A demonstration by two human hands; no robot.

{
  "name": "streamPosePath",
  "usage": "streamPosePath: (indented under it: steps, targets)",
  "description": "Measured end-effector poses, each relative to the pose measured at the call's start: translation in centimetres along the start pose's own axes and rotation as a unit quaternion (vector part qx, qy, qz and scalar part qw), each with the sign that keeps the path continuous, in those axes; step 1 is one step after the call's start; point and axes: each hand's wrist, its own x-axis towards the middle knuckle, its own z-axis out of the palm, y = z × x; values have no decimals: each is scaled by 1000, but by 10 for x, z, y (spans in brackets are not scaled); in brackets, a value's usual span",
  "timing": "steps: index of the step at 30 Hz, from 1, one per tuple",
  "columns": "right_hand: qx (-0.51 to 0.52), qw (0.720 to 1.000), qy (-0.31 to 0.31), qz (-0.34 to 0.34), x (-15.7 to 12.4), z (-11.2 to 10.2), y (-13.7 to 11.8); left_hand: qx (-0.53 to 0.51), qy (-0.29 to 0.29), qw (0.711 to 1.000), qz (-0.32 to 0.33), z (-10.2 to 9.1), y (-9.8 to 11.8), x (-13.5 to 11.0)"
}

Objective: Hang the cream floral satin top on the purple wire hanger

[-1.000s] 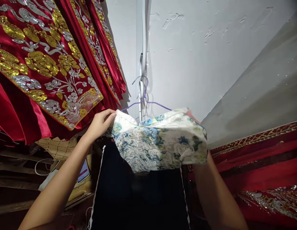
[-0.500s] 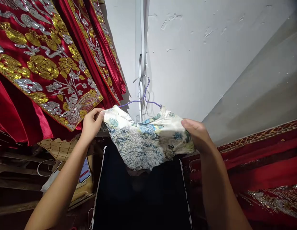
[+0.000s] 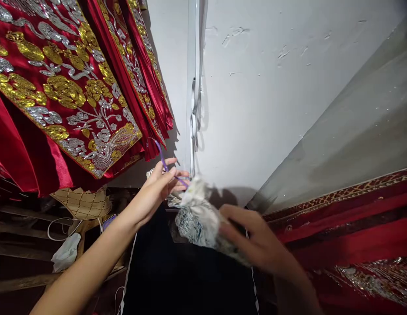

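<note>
Between left hand (image 3: 159,183) and right hand (image 3: 257,243), garment (image 3: 197,217) now a bunch.

Purple hanger (image 3: 162,158); blue-floral white garment (image 3: 197,218); red drapes (image 3: 59,96) (gold-silver embroidery)

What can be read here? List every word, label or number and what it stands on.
No text can be read.
Red embroidered cloths: only gold and silver flower patterns, no letters.
Floral cloth in the right hand: print only, blurred.
Purple hanger in the left hand: no marking.
Card edge at lower left: too small to read.
</note>
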Motion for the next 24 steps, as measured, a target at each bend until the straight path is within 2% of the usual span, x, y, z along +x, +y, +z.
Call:
streamPosePath:
  steps: [2,4,5,7,9,10,12,15,17,19,22,24]
  targets:
    - [10,995,-98,-31,11,18,-11,-52,47,997,-31,-1,-2,-8]
    - [61,988,-137,-34,22,26,-7,-33,38,996,-67,-8,-1,-21]
    - [75,990,-120,-23,27,27,1,5,14,996,-89,-13,2,-29]
    - [51,999,-19,2,39,25,21,124,-36,984,-120,-22,11,-46]
    - [-9,996,84,10,53,22,42,258,-67,957,-114,-29,25,-61]
    - [-30,994,107,4,62,20,50,317,-73,941,-98,-33,32,-66]
    - [-46,993,108,-22,78,17,59,402,-82,909,-70,-39,48,-70]
    - [-10,996,72,-49,94,13,60,481,-80,872,-42,-48,66,-60]
    - [42,997,55,-29,99,8,56,535,-17,844,21,-54,71,-46]
    - [95,992,80,7,104,-1,54,578,71,805,118,-57,68,-30]
    - [158,964,215,14,116,-21,56,590,162,735,292,-59,51,-15]
    - [200,933,300,2,125,-36,60,566,189,703,387,-58,33,-12]
